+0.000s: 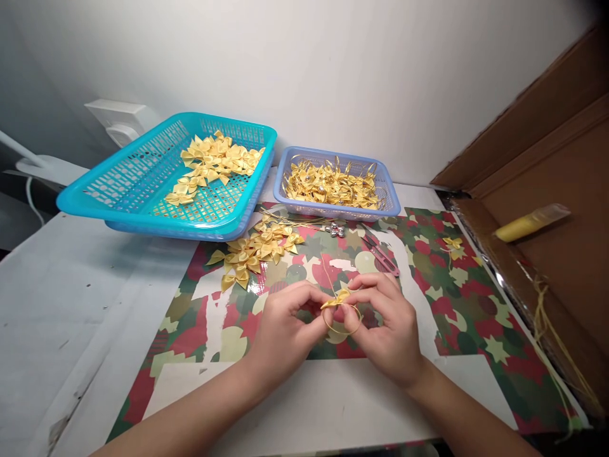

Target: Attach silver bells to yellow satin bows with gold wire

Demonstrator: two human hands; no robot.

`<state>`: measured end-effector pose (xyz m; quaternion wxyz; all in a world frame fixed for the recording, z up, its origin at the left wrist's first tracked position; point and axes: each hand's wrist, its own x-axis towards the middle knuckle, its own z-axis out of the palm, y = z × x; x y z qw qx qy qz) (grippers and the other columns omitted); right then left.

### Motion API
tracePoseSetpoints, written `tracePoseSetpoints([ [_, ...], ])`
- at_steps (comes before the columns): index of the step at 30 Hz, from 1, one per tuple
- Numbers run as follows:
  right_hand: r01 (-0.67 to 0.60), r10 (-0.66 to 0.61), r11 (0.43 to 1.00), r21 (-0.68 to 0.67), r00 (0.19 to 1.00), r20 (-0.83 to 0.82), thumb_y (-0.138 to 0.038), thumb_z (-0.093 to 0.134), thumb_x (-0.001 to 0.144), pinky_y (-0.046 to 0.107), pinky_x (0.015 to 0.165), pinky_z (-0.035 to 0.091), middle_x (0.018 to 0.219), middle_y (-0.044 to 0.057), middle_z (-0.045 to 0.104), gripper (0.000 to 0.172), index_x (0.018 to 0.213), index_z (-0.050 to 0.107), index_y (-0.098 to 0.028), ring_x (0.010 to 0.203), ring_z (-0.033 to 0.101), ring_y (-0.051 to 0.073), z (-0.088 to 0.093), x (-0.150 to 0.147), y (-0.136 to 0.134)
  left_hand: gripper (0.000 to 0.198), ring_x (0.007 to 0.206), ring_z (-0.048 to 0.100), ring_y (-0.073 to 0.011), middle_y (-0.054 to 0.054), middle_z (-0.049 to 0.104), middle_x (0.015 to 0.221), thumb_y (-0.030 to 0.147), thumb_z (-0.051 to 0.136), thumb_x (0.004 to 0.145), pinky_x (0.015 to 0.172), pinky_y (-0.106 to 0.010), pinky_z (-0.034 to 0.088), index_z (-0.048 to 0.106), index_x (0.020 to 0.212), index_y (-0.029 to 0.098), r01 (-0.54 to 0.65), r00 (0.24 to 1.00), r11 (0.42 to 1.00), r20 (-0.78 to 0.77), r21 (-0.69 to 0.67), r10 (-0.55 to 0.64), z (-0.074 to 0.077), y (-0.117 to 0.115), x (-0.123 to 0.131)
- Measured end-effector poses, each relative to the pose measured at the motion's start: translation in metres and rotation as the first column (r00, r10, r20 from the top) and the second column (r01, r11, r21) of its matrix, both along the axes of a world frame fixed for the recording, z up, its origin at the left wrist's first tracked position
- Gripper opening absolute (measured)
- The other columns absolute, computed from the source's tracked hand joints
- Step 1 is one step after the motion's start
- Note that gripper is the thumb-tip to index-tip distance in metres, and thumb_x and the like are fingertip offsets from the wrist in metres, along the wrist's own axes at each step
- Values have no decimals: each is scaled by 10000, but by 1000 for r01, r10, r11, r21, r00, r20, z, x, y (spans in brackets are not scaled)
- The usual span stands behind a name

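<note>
Both hands meet over the patterned sheet in the middle of the table. My left hand [295, 317] pinches one end of a small yellow ribbon bow [335, 301], and my right hand [385, 317] pinches its other end. Below the bow hangs a thin gold cord loop [343, 332], partly behind my fingertips. A fine thread rises from the bow toward the back. Just behind my hands lies a pile of yellow bows [259, 247]. Pink-handled thread snips [383, 255] rest beyond my right hand, near some small silvery charms [335, 230].
A turquoise basket [143, 212] with loose yellow bows stands at the back left. Beside it, a lilac basket [333, 209] holds bows with gold loops. Cardboard [537, 158] walls the right side, with a yellow tube [530, 223] against it. Loose threads [547, 324] hang there.
</note>
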<state>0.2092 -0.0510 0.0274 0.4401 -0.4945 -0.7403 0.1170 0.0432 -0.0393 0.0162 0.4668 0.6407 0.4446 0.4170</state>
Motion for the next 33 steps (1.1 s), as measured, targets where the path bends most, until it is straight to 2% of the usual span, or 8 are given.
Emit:
tracePoseSetpoints([
  [6, -70, 54, 983, 171, 994, 98, -149, 637, 746, 396, 705, 482, 845, 44, 641, 119, 792, 612, -256, 777, 581, 215, 0, 6, 0, 64, 649, 585, -117, -11, 649, 715, 160, 643, 819, 599, -214, 480, 654, 757, 173, 9, 1000, 998, 24, 67, -10, 0, 0, -2],
  [12, 18, -11, 973, 230, 999, -33, -130, 619, 726, 327, 561, 352, 583, -10, 475, 210, 619, 476, -241, 581, 433, 166, 2, 8, -3, 83, 686, 599, -126, -13, 649, 739, 134, 616, 823, 619, -220, 482, 650, 759, 176, -36, 998, 995, 59, 95, 31, 4, 0, -2],
  [15, -93, 74, 963, 253, 994, 83, -123, 611, 746, 337, 590, 319, 563, -27, 533, 128, 729, 566, -241, 539, 438, 145, 1, 0, -8, 72, 732, 616, -132, -17, 666, 780, 153, 619, 826, 641, -220, 487, 650, 766, 176, -47, 999, 994, 26, 97, 45, 2, 0, -2],
  [17, -77, 38, 968, 241, 986, 161, -113, 613, 767, 346, 624, 314, 578, -32, 576, 156, 854, 610, -243, 544, 463, 143, -1, -5, -10, 73, 734, 621, -133, -13, 681, 786, 136, 620, 812, 637, -218, 480, 649, 759, 177, -45, 998, 995, -28, 86, 47, 0, 0, -1],
  [20, 44, -75, 987, 155, 977, 202, -101, 575, 809, 348, 654, 308, 541, -44, 543, 189, 936, 630, -230, 543, 457, 138, -3, -7, -10, 103, 672, 609, -127, 2, 687, 732, 104, 599, 787, 617, -223, 464, 642, 732, 181, -37, 991, 998, -129, 54, 44, -1, -1, 0],
  [24, 107, -95, 994, -37, 966, 242, -160, 577, 818, 362, 702, 306, 580, -29, 539, 106, 731, 609, -213, 612, 476, 145, -4, -6, -5, 106, 629, 597, -131, 4, 685, 700, 121, 586, 776, 589, -231, 440, 639, 713, 188, 2, 968, 999, -249, 51, 10, -1, -2, 2],
  [29, 65, 0, 955, -290, 976, 219, -179, 554, 826, 354, 716, 343, 700, -10, 561, 171, 657, 569, -204, 704, 513, 157, -3, -3, -3, 94, 587, 574, -135, 1, 658, 651, 142, 574, 765, 544, -223, 401, 616, 696, 192, 60, 907, 985, -421, 161, 14, -5, -4, 2],
  [33, 9, 44, 917, -399, 991, 124, -138, 548, 819, 312, 651, 373, 699, -9, 549, 193, 636, 557, -200, 686, 516, 149, -4, -1, -2, 115, 548, 547, -133, 4, 633, 614, 113, 553, 736, 530, -229, 371, 587, 655, 188, 106, 857, 964, -515, 245, 37, -10, -3, 1],
])
